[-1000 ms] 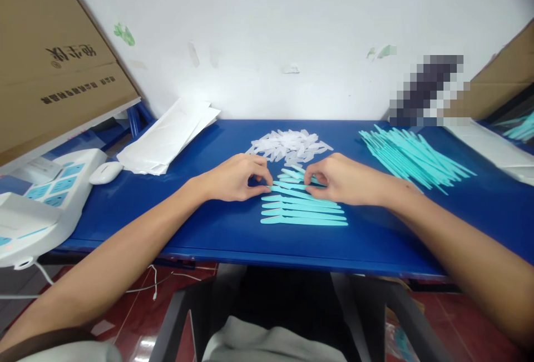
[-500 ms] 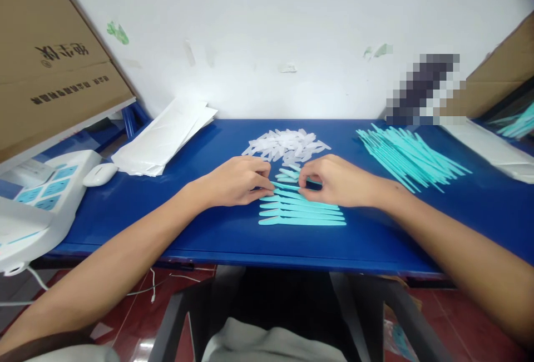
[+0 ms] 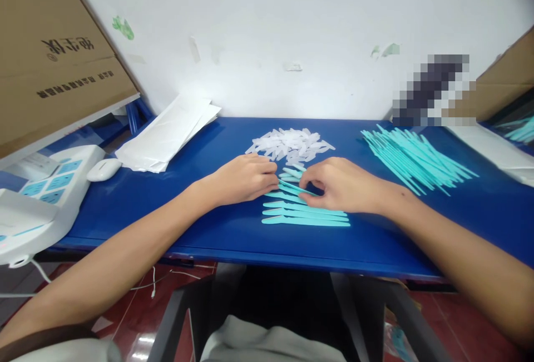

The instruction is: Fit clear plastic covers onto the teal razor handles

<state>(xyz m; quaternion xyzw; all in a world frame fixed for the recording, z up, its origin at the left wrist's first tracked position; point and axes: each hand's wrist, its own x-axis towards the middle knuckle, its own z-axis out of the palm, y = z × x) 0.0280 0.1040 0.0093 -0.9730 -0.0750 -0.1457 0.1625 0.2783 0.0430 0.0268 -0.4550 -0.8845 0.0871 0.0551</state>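
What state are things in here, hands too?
Bare left hand, gripping a slim turquoise plastic stick
Bare right hand, apparently pinching that stick
Front turquoise plastic sticks, flat, side by side
Frosted white plastic pieces, loosely heaped
Thin turquoise rods at right, piled loosely
White flat sheets, stacked askew
White rounded plastic case, seemingly shut

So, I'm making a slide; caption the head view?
Left hand and right hand at turquoise sticks on a blue table, white pieces heaped behind.

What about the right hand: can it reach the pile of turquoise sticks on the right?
Probably yes: nothing visible blocks the way from the right hand to the pile, though it seems to be pinching a turquoise stick.
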